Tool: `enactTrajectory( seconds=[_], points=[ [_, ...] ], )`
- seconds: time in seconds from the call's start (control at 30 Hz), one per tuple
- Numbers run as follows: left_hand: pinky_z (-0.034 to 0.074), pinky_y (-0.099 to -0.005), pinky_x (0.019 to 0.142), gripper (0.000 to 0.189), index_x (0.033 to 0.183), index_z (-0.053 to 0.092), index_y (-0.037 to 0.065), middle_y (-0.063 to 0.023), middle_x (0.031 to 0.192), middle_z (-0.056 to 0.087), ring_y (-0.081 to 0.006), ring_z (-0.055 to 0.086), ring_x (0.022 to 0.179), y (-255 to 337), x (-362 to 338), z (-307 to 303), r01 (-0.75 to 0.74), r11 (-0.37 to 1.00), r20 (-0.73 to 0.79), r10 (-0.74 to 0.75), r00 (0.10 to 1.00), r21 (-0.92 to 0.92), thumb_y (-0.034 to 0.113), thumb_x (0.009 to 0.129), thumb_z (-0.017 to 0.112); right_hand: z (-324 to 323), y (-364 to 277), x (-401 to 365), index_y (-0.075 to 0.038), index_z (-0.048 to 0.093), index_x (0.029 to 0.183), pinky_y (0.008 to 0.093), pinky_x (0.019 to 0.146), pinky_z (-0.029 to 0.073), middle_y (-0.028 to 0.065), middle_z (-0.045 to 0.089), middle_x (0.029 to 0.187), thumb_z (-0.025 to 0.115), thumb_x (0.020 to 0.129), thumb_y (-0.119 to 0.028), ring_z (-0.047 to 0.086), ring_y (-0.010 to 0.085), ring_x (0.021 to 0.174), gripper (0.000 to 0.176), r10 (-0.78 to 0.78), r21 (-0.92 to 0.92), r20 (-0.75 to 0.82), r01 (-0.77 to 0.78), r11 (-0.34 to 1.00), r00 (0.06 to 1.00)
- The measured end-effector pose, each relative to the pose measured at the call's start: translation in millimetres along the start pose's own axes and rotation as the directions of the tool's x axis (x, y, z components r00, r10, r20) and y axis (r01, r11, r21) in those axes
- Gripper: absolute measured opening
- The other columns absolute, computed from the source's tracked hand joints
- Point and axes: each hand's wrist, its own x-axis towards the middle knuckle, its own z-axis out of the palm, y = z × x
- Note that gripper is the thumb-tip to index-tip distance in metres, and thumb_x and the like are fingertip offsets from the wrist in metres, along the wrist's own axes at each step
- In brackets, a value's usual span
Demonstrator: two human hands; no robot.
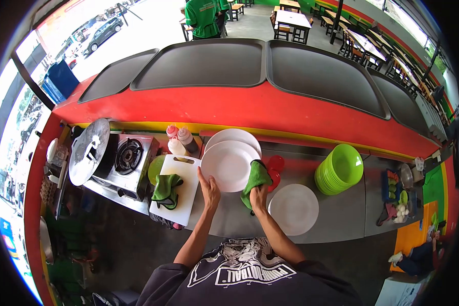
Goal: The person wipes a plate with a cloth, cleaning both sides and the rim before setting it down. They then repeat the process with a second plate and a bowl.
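Observation:
My left hand (209, 189) grips the near edge of a white plate (228, 164) that tops a small stack on the grey counter. My right hand (259, 195) holds a green cloth (256, 177) pressed against the right rim of that plate. Behind it a second white plate (233, 136) peeks out. Another white plate (292, 209) lies alone to the right of my right hand.
A white cutting board (185, 196) with a second green cloth (166, 189) lies left, beside a gas stove (129, 158) and metal lid (88, 151). Sauce bottles (181, 140), stacked green bowls (340, 169), black trays (204, 64) on the red ledge, and a person in green (203, 18) beyond.

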Motion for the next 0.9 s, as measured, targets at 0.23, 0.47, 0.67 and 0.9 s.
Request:
enactTrajectory(
  seconds=[0.23, 0.47, 0.67, 0.9],
  points=[
    [0.028, -0.0391, 0.117, 0.063, 0.154, 0.017, -0.006, -0.0274, 0.155, 0.031, -0.0366, 0.035, 0.142, 3, 5, 14, 0.008, 1.0, -0.044, -0.007, 0.999, 0.028, 0.023, 0.105, 0.045, -6, 6, 11, 0.005, 0.049, 0.131, 0.0335, 0.098, 0.041, 0.0126, 0.056, 0.123, 0.049, 0.101, -0.018, 0.054, 0.0218, 0.111, 0.038, 0.024, -0.027, 0.067, -0.023, 0.999, 0.997],
    [0.031, -0.0373, 0.115, 0.073, 0.152, 0.023, -0.007, -0.0242, 0.152, 0.038, -0.0299, 0.04, 0.139, 14, 7, 20, 0.095, 0.992, -0.036, -0.098, 0.995, -0.078, 0.043, 0.105, 0.048, -10, -4, 16, 0.004, 0.056, 0.13, 0.0308, 0.095, 0.043, 0.0074, 0.06, 0.117, 0.048, 0.1, -0.012, 0.056, 0.017, 0.106, 0.035, 0.054, 0.237, 0.015, -0.056, 0.97, 0.998],
    [0.029, -0.0354, 0.116, 0.066, 0.151, 0.029, -0.005, -0.0194, 0.151, 0.041, -0.0251, 0.04, 0.139, 15, -1, 14, 0.106, 0.989, -0.003, -0.106, 0.994, -0.099, 0.042, 0.107, 0.044, -35, 3, 30, -0.004, 0.055, 0.138, 0.0287, 0.1, 0.042, 0.0032, 0.06, 0.132, 0.052, 0.104, -0.027, 0.057, 0.0123, 0.117, 0.042, 0.163, 0.294, 0.096, -0.185, 0.938, 0.982],
    [0.032, -0.0354, 0.114, 0.062, 0.149, 0.032, -0.004, -0.0202, 0.15, 0.043, -0.0263, 0.043, 0.138, 22, -19, 4, 0.138, 0.977, 0.042, -0.133, 0.99, -0.163, 0.039, 0.107, 0.045, -46, -31, 22, -0.005, 0.053, 0.141, 0.0292, 0.101, 0.042, 0.005, 0.056, 0.138, 0.054, 0.103, -0.027, 0.054, 0.0133, 0.118, 0.044, 0.228, 0.335, 0.079, -0.241, 0.911, 0.971]
  ],
)
